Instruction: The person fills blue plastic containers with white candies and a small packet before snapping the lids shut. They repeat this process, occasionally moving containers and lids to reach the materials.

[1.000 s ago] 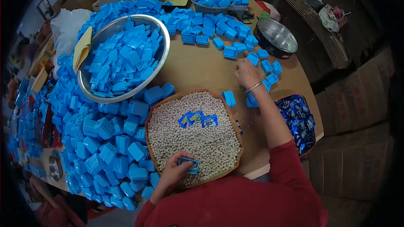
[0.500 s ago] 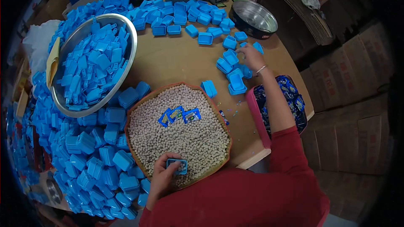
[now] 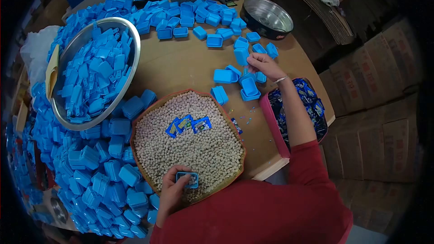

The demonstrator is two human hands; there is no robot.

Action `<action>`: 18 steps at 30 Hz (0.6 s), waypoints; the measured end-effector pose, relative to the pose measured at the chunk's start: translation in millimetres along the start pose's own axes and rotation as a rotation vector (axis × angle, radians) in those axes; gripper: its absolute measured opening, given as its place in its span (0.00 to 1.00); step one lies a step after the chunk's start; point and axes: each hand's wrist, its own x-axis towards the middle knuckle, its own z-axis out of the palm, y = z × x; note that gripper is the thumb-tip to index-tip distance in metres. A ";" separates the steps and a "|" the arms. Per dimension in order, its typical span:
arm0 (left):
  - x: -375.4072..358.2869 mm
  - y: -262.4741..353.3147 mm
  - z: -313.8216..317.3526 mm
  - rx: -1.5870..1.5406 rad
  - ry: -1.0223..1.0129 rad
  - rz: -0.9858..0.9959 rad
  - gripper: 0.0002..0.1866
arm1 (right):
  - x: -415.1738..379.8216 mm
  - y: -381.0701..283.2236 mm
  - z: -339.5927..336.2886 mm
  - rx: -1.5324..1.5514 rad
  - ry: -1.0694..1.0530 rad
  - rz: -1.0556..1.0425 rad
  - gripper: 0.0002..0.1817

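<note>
My left hand (image 3: 173, 193) grips a small open blue plastic box (image 3: 188, 180) low over the tray's near edge, its thumb reaching inside among a few pale beads. Under it lies an orange-rimmed tray (image 3: 133, 138) full of round, pale bead-like pieces (image 3: 203, 153). Three blue printed sachets (image 3: 185, 124) rest on top of them. Farther right, my right hand (image 3: 266, 65) has its fingertips closed at the edge of a tilted blue box (image 3: 241, 56). Several open blue boxes (image 3: 248, 86) lie just below that hand.
A steel bowl (image 3: 137, 58) of blue lids stands left, above a large heap of blue boxes (image 3: 118, 171). More boxes spread along the back. A pink-sided container (image 3: 270, 119) of dark blue sachets is under my right forearm. A round metal tin (image 3: 269, 18) stands back right.
My right hand has shifted slightly left and now has a blue box tilted at its fingertips. Nearby boxes were pushed left and apart. My left hand still holds its box.
</note>
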 end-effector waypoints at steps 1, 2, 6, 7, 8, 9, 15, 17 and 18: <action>-0.1 0.8 0.5 -0.006 0.002 -0.001 0.07 | -3.4 -5.5 4.1 0.040 0.002 0.017 0.15; -0.2 1.5 1.2 -0.012 0.004 -0.002 0.07 | -6.8 -11.0 8.6 0.079 0.003 0.033 0.15; -1.1 -3.6 -2.3 -0.002 0.018 0.000 0.07 | -18.2 -21.1 29.7 0.111 0.022 0.056 0.17; -1.4 -2.2 -1.4 0.006 0.023 -0.003 0.08 | -19.1 -20.0 30.8 -0.064 -0.050 0.055 0.17; -2.0 0.0 0.5 0.013 0.028 -0.006 0.08 | -20.4 -19.1 31.7 -0.240 -0.120 0.053 0.17; -2.0 1.0 2.1 0.021 0.032 -0.009 0.08 | -23.4 -20.9 38.0 -0.521 -0.111 0.073 0.15; -1.2 -0.3 2.7 0.004 0.045 -0.018 0.08 | -9.2 -21.3 37.4 -0.677 0.021 -0.018 0.12; -1.5 -0.7 3.2 0.006 0.063 -0.027 0.08 | 17.1 -1.3 25.2 -0.760 0.234 -0.068 0.14; -1.5 -0.6 3.3 0.010 0.070 -0.031 0.08 | 33.2 11.5 20.1 -0.904 0.373 -0.127 0.17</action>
